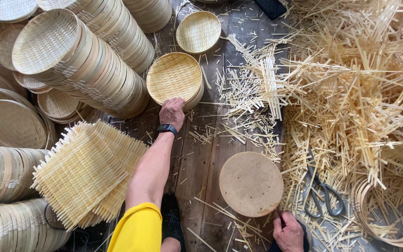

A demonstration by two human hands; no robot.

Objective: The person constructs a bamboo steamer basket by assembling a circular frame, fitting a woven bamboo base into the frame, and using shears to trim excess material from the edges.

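Note:
My left hand [172,112] reaches forward with a dark watch on its wrist and grips the near edge of a round woven bamboo tray [174,77] that leans against a stack. My right hand [288,231] rests low on the wooden floor, its fingers touching the near rim of a flat round wooden disc [251,183]. Whether the right hand grips the disc is unclear. A pile of square woven bamboo mats [86,170] lies to the left of my left arm.
Long stacks of finished bamboo trays [94,60] fill the left side. A second round tray [198,31] lies further off. Loose bamboo offcuts [350,93] cover the right. Black scissors [323,191] and bamboo rim hoops [392,210] lie at the lower right.

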